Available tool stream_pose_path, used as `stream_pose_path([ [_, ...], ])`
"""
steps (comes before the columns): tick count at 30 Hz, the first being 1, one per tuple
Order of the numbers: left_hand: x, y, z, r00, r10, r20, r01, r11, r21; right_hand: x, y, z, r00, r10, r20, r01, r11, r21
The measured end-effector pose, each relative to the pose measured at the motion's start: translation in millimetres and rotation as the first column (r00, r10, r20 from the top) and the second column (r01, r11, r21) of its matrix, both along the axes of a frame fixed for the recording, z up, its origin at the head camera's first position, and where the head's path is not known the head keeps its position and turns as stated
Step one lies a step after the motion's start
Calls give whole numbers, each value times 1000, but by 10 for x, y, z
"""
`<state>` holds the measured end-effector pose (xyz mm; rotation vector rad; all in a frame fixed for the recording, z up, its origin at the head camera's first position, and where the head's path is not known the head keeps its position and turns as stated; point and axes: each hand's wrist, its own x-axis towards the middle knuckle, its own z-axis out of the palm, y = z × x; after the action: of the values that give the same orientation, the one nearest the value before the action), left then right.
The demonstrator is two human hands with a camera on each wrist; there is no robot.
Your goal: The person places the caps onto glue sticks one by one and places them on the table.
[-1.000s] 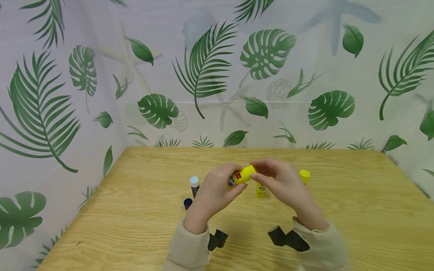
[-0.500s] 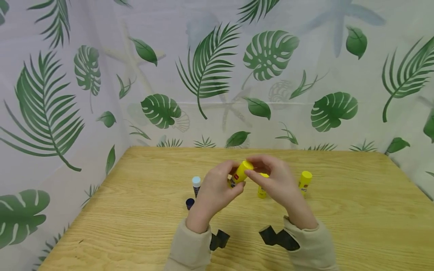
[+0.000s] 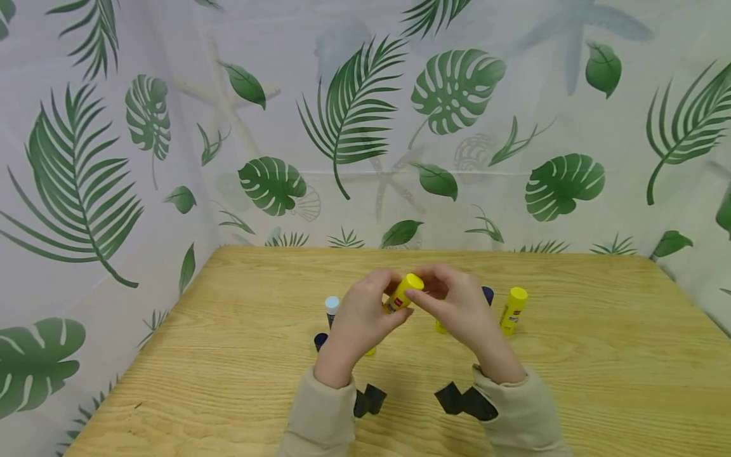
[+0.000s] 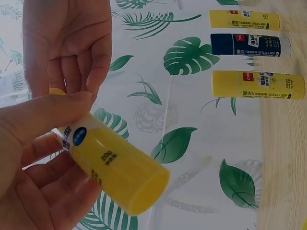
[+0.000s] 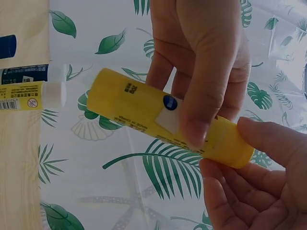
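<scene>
On the wooden table, the biggest shift over the last second is in the hands. The right hand has come left, so a yellow glue stick beyond it now shows whole, and a dark blue glue stick peeks out beside it. The left hand grips the body of the held glue stick, thumb across its label, while the right hand pinches one end, which looks like the cap. The held glue stick is raised between the hands in front of the person, and tilts more steeply than a second ago. That suggests the work is now at this end; whether the cap has loosened, I cannot tell. Near the left hand stand a dark glue stick with a pale top and a dark blue cap. Smallest is the print: "20g" reads on the held glue stick, "deli" on a standing yellow one's red patch, "GLUE STICK" on the dark blue one; finer Chinese characters blur.
</scene>
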<state>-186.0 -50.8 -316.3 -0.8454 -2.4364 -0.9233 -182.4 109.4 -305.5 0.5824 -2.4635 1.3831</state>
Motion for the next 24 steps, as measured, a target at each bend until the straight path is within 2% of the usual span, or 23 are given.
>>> stream_pose_path([
  [3,-9,-22,0,999,-1,44,1,1000,-16,-8,-10,-16,1000,-10,4,9,1000,16],
  [6,-21,-55,-1,996,25,87,-20,998,-52,-28,-9,-36,1000,-18,9,17,999,36],
  [9,-33,-97,-7,992,59,107,-49,994,-95,-73,2,-75,1000,-25,14,24,998,59],
  [14,-45,-145,-5,989,80,127,-64,990,-129,-154,25,-149,999,-40,28,37,993,108],
  [19,-49,-180,18,983,56,174,-32,990,-138,-224,21,-217,997,-62,49,53,986,161],
  [24,-42,-217,32,970,35,239,2,988,-154,-280,-1,-289,996,-78,54,64,974,215],
])
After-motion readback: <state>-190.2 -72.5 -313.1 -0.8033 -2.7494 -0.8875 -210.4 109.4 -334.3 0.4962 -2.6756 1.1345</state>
